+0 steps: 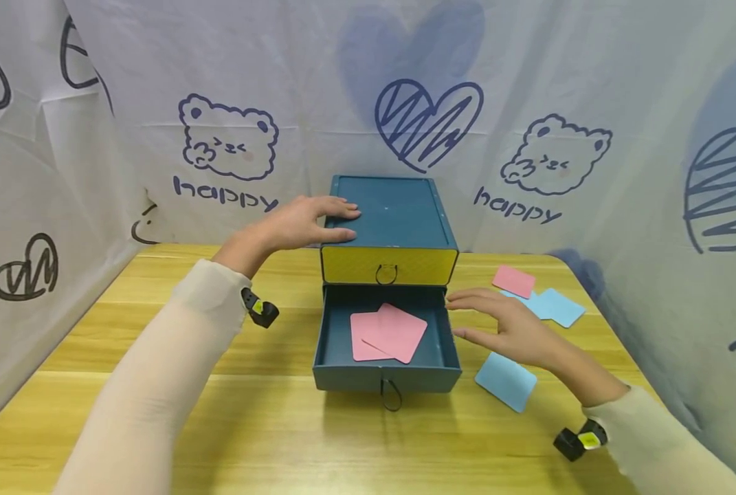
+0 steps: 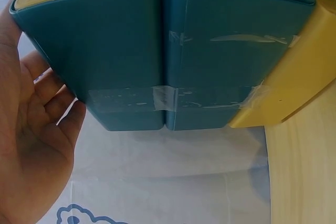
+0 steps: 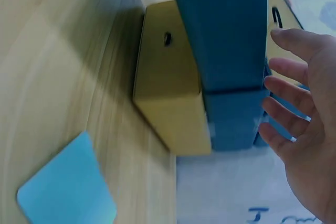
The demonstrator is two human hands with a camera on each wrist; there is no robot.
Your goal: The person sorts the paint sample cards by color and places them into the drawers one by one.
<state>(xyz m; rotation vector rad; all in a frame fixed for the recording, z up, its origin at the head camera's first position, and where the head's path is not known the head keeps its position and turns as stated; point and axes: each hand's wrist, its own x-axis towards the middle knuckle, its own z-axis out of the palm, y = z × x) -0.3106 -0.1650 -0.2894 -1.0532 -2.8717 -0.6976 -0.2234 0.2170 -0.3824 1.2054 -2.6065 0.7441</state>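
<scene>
A small stack of drawers stands on the table, its top blue and its upper drawer front yellow. Below that, a blue drawer is pulled out, with two overlapping pink cards lying inside. My left hand rests on the left edge of the top, fingers spread over it. Beside the open drawer's right wall hovers my right hand, fingers loosely extended and nothing in them. The right wrist view shows a yellow lowest section under the blue drawer.
Right of the drawers, a blue card lies near the right hand. Farther back are a pink card and more blue cards, partly overlapping. A printed cloth hangs behind the wooden table.
</scene>
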